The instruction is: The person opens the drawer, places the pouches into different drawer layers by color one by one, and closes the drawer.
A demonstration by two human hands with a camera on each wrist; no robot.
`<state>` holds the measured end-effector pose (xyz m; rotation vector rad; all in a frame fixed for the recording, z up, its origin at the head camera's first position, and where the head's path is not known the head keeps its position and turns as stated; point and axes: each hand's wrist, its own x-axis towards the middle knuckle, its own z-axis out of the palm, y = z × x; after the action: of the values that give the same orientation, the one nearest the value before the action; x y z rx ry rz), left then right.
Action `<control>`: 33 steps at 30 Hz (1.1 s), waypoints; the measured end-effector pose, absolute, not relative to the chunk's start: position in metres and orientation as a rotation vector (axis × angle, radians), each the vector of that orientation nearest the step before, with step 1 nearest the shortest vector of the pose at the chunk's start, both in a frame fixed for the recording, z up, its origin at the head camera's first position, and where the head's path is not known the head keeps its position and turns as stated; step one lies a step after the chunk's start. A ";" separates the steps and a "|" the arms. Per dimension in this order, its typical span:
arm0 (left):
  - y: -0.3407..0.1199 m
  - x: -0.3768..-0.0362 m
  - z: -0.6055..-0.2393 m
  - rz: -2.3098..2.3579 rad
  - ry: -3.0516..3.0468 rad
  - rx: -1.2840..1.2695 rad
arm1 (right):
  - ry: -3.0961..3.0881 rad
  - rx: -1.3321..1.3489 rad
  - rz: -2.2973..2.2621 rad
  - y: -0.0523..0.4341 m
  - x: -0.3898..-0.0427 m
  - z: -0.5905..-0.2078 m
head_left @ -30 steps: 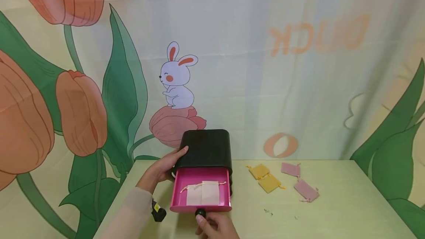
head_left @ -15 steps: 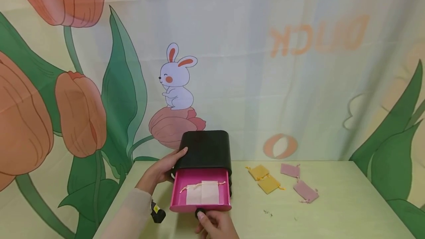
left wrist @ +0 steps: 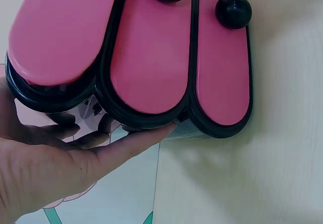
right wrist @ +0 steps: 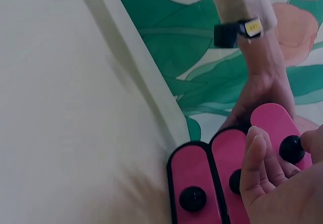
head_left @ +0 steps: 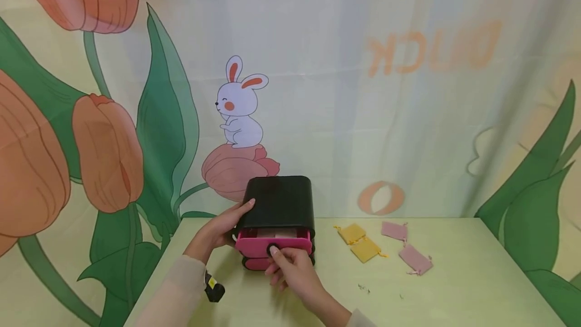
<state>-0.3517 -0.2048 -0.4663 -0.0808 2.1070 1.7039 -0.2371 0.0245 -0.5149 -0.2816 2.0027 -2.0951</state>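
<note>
A: Nearest, what's the right hand [head_left: 290, 271] doing?
B: It pinches the round black knob [head_left: 274, 250] of the top pink plastic drawer [head_left: 254, 247], which stands almost fully in.
A: And the left hand [head_left: 218, 229]?
B: Fingers flat against the side of the small black three-drawer cabinet [head_left: 280, 203] on the pale green table [head_left: 454, 286].
A: Farther right?
B: Two yellow drawstring pouches [head_left: 358, 242], two pink drawstring pouches [head_left: 407, 248]

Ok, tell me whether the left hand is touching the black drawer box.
Touching. In the left wrist view the left hand lies flat against the side of the black drawer box, fingers straight along it; the head view shows the same contact.
</note>
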 end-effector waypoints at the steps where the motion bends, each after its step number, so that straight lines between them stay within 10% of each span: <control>1: -0.205 -0.352 -0.466 1.705 2.101 -0.079 | 2.012 -0.282 -2.094 0.024 -0.241 -0.515; 33: -0.204 -0.349 -0.465 1.695 2.097 -0.070 | 2.270 -0.169 -1.886 0.027 -0.258 -0.555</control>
<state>-0.3494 -0.2041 -0.4647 -0.0704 2.0970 1.6954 -0.2578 0.0270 -0.5547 -0.1687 2.2702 -1.8859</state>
